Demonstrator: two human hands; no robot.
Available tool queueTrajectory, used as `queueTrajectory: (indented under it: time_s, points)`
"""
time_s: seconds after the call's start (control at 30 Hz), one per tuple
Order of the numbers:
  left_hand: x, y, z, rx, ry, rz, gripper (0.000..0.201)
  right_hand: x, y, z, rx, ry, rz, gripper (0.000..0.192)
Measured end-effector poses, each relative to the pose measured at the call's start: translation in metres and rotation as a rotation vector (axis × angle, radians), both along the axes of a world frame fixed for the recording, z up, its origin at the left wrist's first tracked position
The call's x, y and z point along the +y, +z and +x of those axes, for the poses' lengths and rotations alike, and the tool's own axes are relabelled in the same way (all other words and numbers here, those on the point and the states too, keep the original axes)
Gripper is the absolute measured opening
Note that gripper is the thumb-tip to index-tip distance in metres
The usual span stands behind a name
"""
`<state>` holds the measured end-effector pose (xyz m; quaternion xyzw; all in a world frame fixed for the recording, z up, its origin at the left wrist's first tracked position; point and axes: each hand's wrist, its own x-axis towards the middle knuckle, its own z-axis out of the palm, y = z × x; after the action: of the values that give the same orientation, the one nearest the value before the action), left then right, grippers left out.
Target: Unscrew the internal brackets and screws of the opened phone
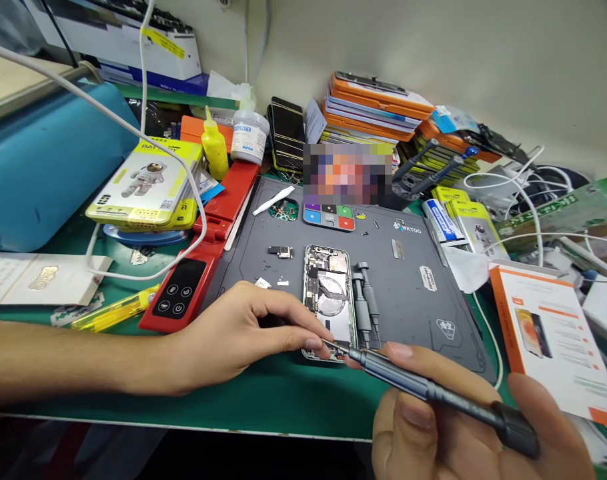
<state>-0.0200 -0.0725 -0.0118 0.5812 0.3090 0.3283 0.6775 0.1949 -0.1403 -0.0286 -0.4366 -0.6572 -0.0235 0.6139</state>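
In my right hand (463,407) lies a grey precision screwdriver (428,390), its dark cap toward my palm and its thin shaft pointing left. The thumb and index finger of my left hand (263,333) are pinched at the screwdriver's tip; whether a small part sits between them is hidden. Directly behind the tip, an opened phone (328,293) lies on the grey work mat (408,307), its inner parts and round coil exposed. Two more screwdrivers (362,303) rest along the phone's right side. Left of the phone are a small metal-and-black component (282,252) and several tiny bits.
A red tool with a button panel (183,287) and a yellow cutter (116,310) lie left. Yellow battery boxes (146,183), a yellow bottle (215,147) and a white jar (249,137) stand behind. A white cable (198,220) loops across. At right is a phone box (553,340).
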Motion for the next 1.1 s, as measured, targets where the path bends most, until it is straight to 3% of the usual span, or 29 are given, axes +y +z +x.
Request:
queueTrajectory:
  time_s: [0.17,0.33,0.7,1.1]
  points:
    - [-0.001,-0.001,0.0,-0.004,0.013,0.002,0.01,-0.001,0.003,-0.006,-0.004,-0.078,-0.023,0.079]
    - [-0.001,0.0,-0.001,0.005,0.013,0.006,0.008,0.004,0.003,-0.009,0.055,-0.043,0.008,0.07]
    - [-0.003,-0.004,0.0,-0.015,-0.015,-0.005,0.012,0.007,0.002,-0.009,0.069,0.063,0.019,0.071]
    - [-0.003,-0.003,-0.002,-0.031,-0.066,0.013,0.005,0.008,0.002,-0.007,0.089,0.17,-0.105,0.064]
